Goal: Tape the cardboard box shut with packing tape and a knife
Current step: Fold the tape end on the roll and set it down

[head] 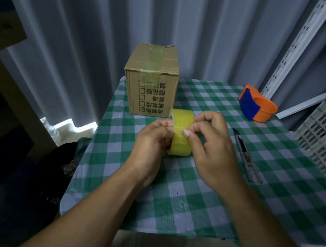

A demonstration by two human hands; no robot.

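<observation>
A brown cardboard box (152, 81) stands at the table's far left, flaps closed, with a strip of yellowish tape across its top and down its front. In front of it a yellow roll of packing tape (181, 129) is held on edge above the cloth. My left hand (152, 140) grips the roll from the left side. My right hand (210, 139) rests on its right side, thumb and fingertips pressed on the outer tape surface. A grey utility knife (247, 156) lies on the cloth just right of my right hand, untouched.
The table wears a green-and-white checked cloth (171, 203). An orange tape dispenser with a blue flap (257, 106) sits at the far right. A white plastic crate (325, 133) crowds the right edge. Grey curtains hang behind; dark clutter lies left of the table.
</observation>
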